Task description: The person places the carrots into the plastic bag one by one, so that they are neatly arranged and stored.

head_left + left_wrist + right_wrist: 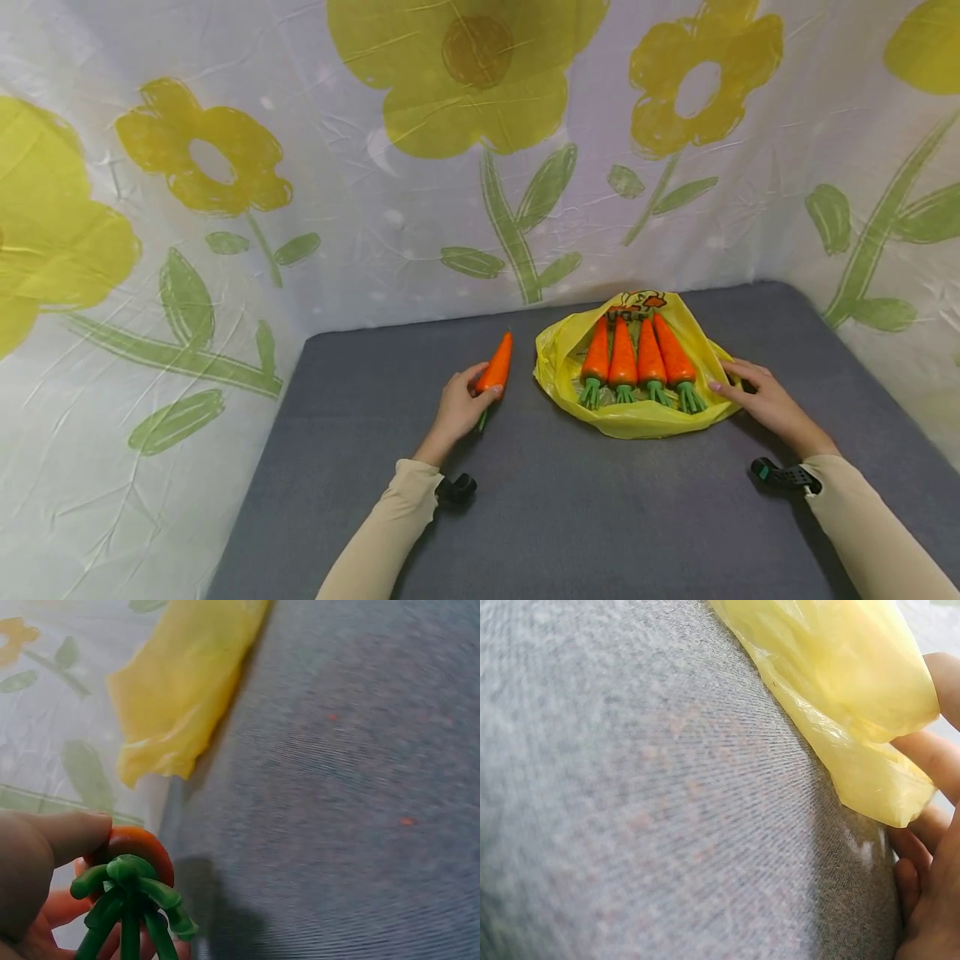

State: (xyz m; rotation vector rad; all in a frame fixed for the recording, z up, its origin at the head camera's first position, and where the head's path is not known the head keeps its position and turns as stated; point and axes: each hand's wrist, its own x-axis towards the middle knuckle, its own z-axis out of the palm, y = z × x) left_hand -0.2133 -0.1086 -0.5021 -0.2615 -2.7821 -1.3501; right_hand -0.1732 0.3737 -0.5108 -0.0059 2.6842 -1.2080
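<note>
My left hand [459,408] grips a single orange carrot [498,367] by its thick end, with thumb and fingers around it. Its tip points away, and in the left wrist view its green stalks [129,900] face the camera. To the right lies a yellow plastic bag [637,423], its mouth spread wide. Several carrots [651,358] lie side by side on the bag, tips away and green stalks toward me. At the bag's right edge my right hand [765,400] pinches the plastic between thumb and fingers; the right wrist view shows the yellow film [855,697] between them.
Everything rests on a grey cloth-covered table [585,508]. Behind and beside it hangs a white curtain [375,250] printed with yellow flowers. Each wrist wears a black camera band, such as the left band [456,490].
</note>
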